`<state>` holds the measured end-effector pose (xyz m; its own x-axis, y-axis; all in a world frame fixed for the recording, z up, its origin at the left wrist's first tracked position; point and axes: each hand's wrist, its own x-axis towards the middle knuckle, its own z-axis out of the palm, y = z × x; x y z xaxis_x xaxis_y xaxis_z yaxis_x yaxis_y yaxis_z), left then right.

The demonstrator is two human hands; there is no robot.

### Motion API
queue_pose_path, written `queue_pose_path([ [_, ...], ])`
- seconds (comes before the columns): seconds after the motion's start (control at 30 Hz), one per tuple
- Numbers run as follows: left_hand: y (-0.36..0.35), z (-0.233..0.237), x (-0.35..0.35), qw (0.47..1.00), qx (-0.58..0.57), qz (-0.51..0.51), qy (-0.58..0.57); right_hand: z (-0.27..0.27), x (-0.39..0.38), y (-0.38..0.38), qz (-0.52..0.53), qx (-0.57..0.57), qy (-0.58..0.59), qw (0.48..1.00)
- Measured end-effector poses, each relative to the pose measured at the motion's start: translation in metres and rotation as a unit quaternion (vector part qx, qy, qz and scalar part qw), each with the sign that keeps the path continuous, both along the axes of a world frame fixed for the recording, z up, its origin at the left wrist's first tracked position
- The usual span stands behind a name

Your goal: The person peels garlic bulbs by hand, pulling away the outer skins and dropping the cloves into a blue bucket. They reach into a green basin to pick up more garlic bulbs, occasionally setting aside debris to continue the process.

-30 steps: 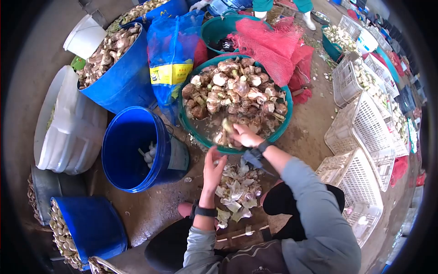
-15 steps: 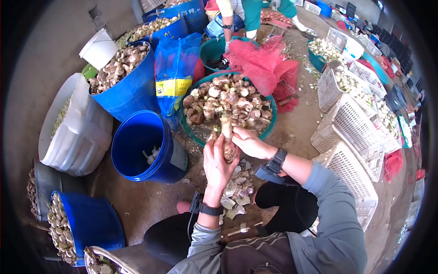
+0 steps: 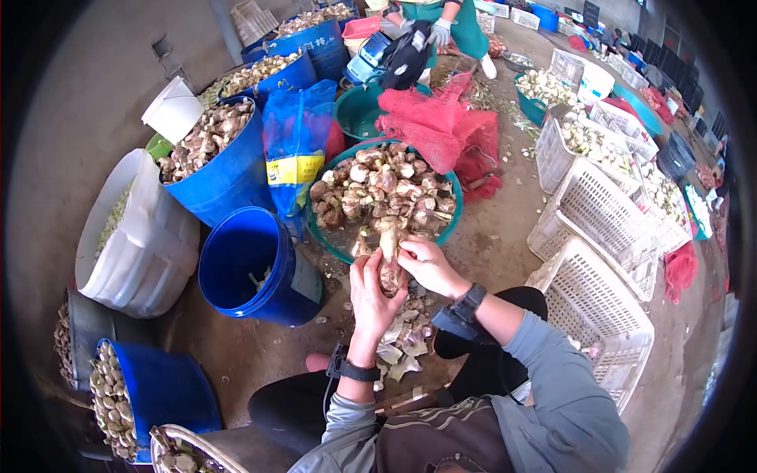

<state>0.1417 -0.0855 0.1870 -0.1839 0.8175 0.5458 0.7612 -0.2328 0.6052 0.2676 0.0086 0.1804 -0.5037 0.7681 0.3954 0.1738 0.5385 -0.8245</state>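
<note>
My left hand [image 3: 377, 298] is wrapped round the lower, rounded end of a brown-skinned bulb [image 3: 389, 272] with a thick pale stem, which points away from me. On its right side my right hand [image 3: 430, 266] has its fingers closed against the bulb; whether they pinch its skin is hidden. Just beyond both hands, a green tub [image 3: 314, 230] holds a heap of similar bulbs [image 3: 386, 177]. Below the hands, peeled skins [image 3: 402, 347] litter the ground.
To the left stand a blue bucket [image 3: 244, 303] with a few pale pieces inside and a white barrel [image 3: 162, 260]. White plastic crates [image 3: 607, 307] line the right. Red netting [image 3: 430, 118] lies behind the tub. A gloved person [image 3: 465, 31] at the back holds a dark item [image 3: 406, 59].
My hands keep the bulb in much the same hold. The view has shifted a little. The person at the back has lifted a dark item out of the rear green tub.
</note>
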Motion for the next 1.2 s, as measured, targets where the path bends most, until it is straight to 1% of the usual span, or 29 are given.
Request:
queue_pose_path([
  [0.07, 0.002, -0.008, -0.001, 1.0, -0.01, -0.005, -0.006, -0.008, -0.002, -0.004, -0.004, -0.105, 0.077, 0.991],
  [0.1, 0.004, -0.016, -0.007, 0.983, -0.045, -0.086, -0.158, -0.012, -0.002, -0.007, -0.005, -0.108, 0.079, 0.991],
  [0.13, 0.005, -0.022, -0.012, 0.934, -0.08, -0.163, -0.307, -0.015, -0.003, -0.01, 0.012, -0.259, 0.174, 0.95],
  [0.17, 0.001, -0.012, -0.011, 0.862, -0.132, -0.201, -0.446, -0.017, -0.003, -0.011, 0.029, -0.401, 0.264, 0.877],
  [0.2, 0.005, -0.025, -0.013, 0.805, -0.119, -0.225, -0.537, -0.021, -0.002, -0.011, 0.032, -0.404, 0.264, 0.875],
  [0.27, 0.006, -0.029, -0.006, 0.802, -0.072, -0.181, -0.565, -0.028, -0.004, -0.008, 0.11, -0.436, 0.319, 0.835],
  [0.3, 0.007, -0.031, -0.01, 0.805, -0.076, -0.179, -0.561, -0.012, -0.004, -0.004, 0.114, -0.497, 0.309, 0.803],
  [0.33, 0.009, -0.034, -0.014, 0.836, -0.066, -0.184, -0.513, -0.003, -0.004, 0.0, 0.105, -0.49, 0.283, 0.818],
  [0.37, 0.009, -0.034, -0.013, 0.862, -0.057, -0.19, -0.466, -0.002, -0.004, 0.005, 0.127, -0.456, 0.213, 0.855],
  [0.4, 0.01, -0.034, -0.011, 0.861, -0.062, -0.19, -0.467, -0.003, -0.003, 0.009, 0.147, -0.419, 0.14, 0.885],
  [0.43, 0.013, -0.033, -0.01, 0.806, -0.061, -0.215, -0.548, -0.009, -0.001, 0.016, 0.202, -0.473, 0.171, 0.84],
  [0.47, 0.016, -0.031, -0.009, 0.743, -0.056, -0.237, -0.623, -0.01, -0.001, 0.013, 0.203, -0.475, 0.172, 0.839],
  [0.5, 0.02, -0.034, -0.009, 0.756, -0.06, -0.191, -0.623, -0.01, -0.004, 0.008, 0.196, -0.42, 0.18, 0.868],
  [0.53, 0.021, -0.033, -0.015, 0.708, -0.099, -0.169, -0.679, -0.011, -0.006, 0.005, 0.189, -0.365, 0.186, 0.892],
  [0.57, 0.022, -0.033, -0.021, 0.677, -0.12, -0.212, -0.694, -0.014, -0.007, 0.007, 0.191, -0.37, 0.185, 0.89],
  [0.63, 0.027, -0.052, -0.032, 0.623, -0.163, -0.321, -0.695, -0.023, -0.01, 0.015, 0.112, -0.099, 0.162, 0.975],
  [0.67, 0.023, -0.051, -0.027, 0.624, -0.131, -0.317, -0.702, -0.026, -0.009, 0.015, 0.068, 0.043, 0.145, 0.986],
  [0.7, 0.021, -0.047, -0.016, 0.727, -0.088, -0.274, -0.624, -0.026, -0.01, 0.006, 0.112, -0.212, 0.278, 0.93],
  [0.73, 0.021, -0.044, -0.008, 0.816, -0.044, -0.227, -0.53, -0.025, -0.007, 0.006, 0.098, -0.352, 0.264, 0.893],
  [0.77, 0.024, -0.047, -0.009, 0.87, 0.014, -0.193, -0.453, -0.02, -0.006, 0.003, 0.139, -0.434, 0.312, 0.834],
  [0.8, 0.026, -0.049, -0.008, 0.866, 0.027, -0.14, -0.48, -0.014, -0.004, -0.003, 0.178, -0.51, 0.354, 0.764],
  [0.87, 0.026, -0.051, -0.008, 0.904, 0.079, -0.081, -0.413, -0.006, -0.003, -0.016, 0.207, -0.614, 0.325, 0.688],
  [0.93, 0.028, -0.054, -0.006, 0.906, 0.085, -0.056, -0.41, -0.017, -0.005, -0.017, 0.227, -0.625, 0.335, 0.668],
  [1.0, 0.029, -0.057, -0.004, 0.877, 0.097, -0.035, -0.47, -0.016, -0.007, -0.015, 0.188, -0.527, 0.283, 0.779],
  [1.03, 0.031, -0.06, 0.004, 0.847, 0.108, -0.02, -0.52, -0.015, -0.009, -0.018, 0.147, -0.504, 0.269, 0.808],
  [1.07, 0.03, -0.052, 0.008, 0.848, 0.106, -0.019, -0.519, -0.017, -0.014, -0.017, 0.148, -0.505, 0.27, 0.807],
  [1.1, 0.027, -0.041, 0.011, 0.787, 0.077, -0.038, -0.611, -0.022, -0.018, -0.015, 0.09, -0.275, 0.218, 0.932],
  [1.13, 0.023, -0.031, 0.014, 0.715, 0.046, -0.055, -0.695, -0.026, -0.021, -0.013, 0.026, -0.025, 0.15, 0.988],
  [1.2, 0.021, -0.025, 0.013, 0.698, 0.039, -0.065, -0.712, -0.028, -0.015, -0.013, 0.034, -0.048, 0.105, 0.993],
])
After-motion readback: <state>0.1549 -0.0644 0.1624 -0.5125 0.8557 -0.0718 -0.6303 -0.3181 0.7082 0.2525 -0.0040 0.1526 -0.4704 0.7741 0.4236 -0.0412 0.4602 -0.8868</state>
